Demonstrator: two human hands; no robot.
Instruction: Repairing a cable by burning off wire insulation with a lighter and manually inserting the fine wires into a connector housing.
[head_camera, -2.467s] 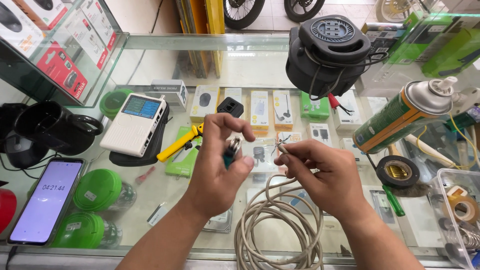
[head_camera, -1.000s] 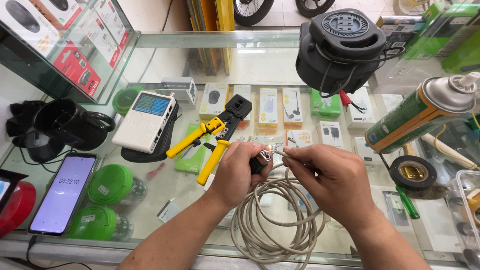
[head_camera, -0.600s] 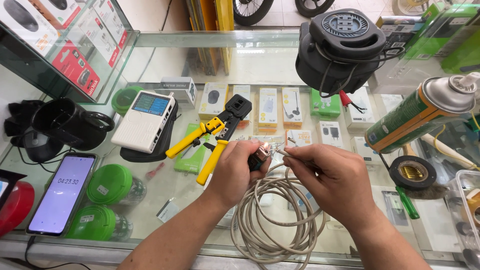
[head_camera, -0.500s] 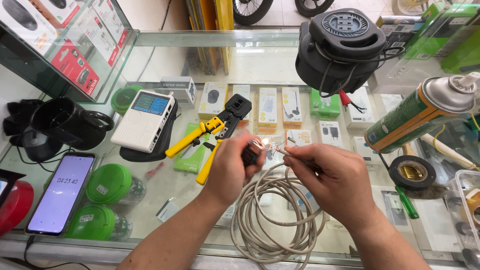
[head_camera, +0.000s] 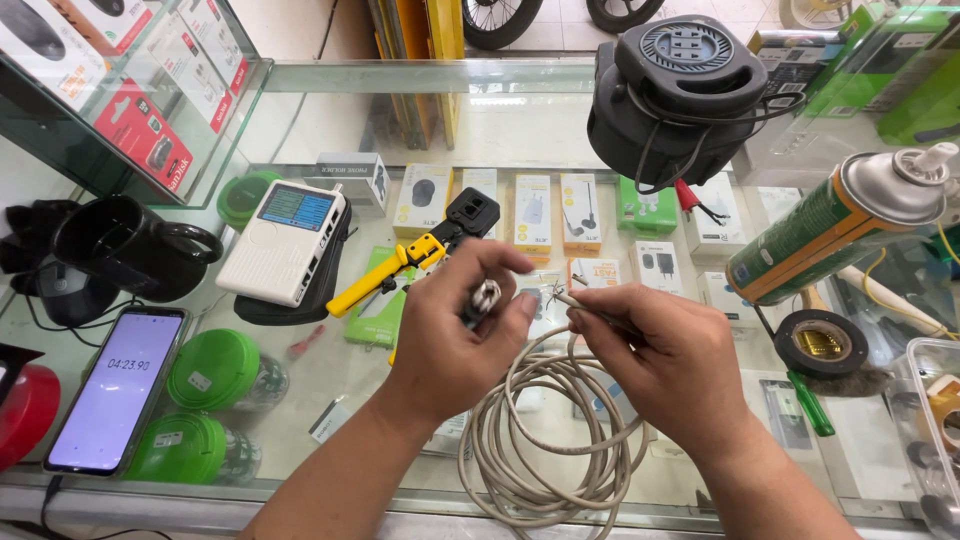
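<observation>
Grey coiled network cable (head_camera: 545, 440) looking light, floppy; right hand (head_camera: 665, 365) pinching its stripped end, left hand (head_camera: 455, 335) gripping small metal stripper tool (head_camera: 484, 298); best held near tip.

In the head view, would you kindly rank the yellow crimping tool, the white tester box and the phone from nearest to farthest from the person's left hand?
Measured from the left hand:
1. Yellow crimping tool: just beyond the hand, up and to the left, partly behind the fingers.
2. White tester box: farther left, on a black pouch.
3. Phone: far left, near the counter's front edge.
</observation>
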